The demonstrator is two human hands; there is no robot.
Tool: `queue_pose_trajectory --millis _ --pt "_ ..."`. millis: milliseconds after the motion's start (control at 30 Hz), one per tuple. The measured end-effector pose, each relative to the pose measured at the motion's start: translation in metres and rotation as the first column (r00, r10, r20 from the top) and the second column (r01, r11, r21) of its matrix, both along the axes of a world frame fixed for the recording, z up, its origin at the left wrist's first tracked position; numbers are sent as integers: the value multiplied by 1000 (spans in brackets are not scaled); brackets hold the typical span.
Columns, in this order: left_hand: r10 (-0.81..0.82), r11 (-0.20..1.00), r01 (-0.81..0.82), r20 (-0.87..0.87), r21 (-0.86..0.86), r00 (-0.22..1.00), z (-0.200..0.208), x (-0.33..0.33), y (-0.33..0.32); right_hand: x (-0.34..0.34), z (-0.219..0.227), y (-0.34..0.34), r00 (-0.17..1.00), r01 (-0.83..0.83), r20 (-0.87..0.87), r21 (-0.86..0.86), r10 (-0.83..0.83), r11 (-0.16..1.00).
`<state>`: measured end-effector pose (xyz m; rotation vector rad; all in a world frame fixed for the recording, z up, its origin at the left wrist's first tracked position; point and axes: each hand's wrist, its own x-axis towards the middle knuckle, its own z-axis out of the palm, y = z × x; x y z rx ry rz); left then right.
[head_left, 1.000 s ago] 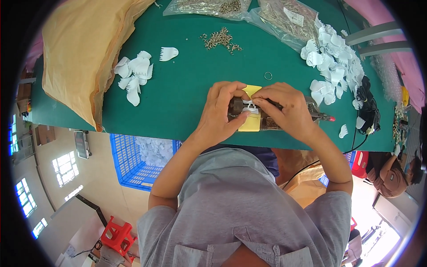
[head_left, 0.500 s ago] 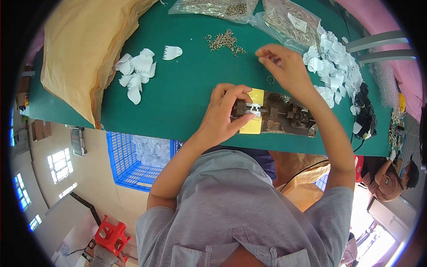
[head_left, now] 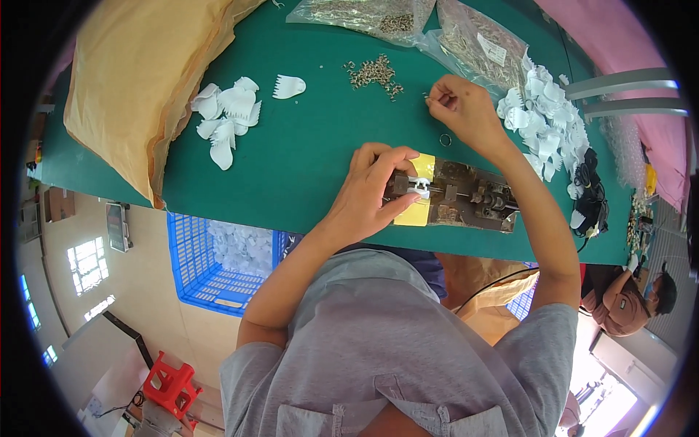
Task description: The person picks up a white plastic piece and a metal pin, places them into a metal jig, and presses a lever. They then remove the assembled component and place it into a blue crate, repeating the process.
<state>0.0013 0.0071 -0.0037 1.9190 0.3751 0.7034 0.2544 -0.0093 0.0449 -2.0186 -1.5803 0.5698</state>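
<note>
My left hand is closed at the left end of a brown metal jig. Between its thumb and fingers is a white plastic piece, seated in the jig over a yellow patch. My right hand hovers above the table, up and to the right of the jig, in a pinch. A tiny metal-coloured bit shows at its fingertips, too small to make out well. Below that hand lies a metal ring. A heap of small metal parts sits left of the right hand.
White toothed plastic pieces pile up at the right and in a smaller group at the left. Clear bags of metal parts lie at the back. A large tan sack covers the left side. Black cable bundles at the right edge.
My right hand's fingers have drawn together into a tighter pinch, and the hand has shifted slightly. My left hand stays on the white piece at the jig. The whole view has moved a little.
</note>
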Motion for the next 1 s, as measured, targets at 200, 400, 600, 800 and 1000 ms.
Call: queue_pose_trajectory --millis 200,400,600,800,1000 --pt "9 999 -8 -24 41 1000 2 0 1 4 -9 -12 897 96 -429 -49 -108 994" --pt "4 1000 -4 -16 24 1000 2 -1 -1 5 7 -18 891 84 -446 -28 -88 996" --pt "-15 1000 13 -50 -26 999 5 -1 -1 -39 35 -70 850 130 -506 -73 -148 989" --pt "17 994 -21 -36 -103 999 0 0 -3 -74 37 -98 959 93 -275 99 -63 991" --pt "23 999 -24 -20 -39 1000 -1 0 -4 -76 34 -102 994 -19 -105 77 27 997"
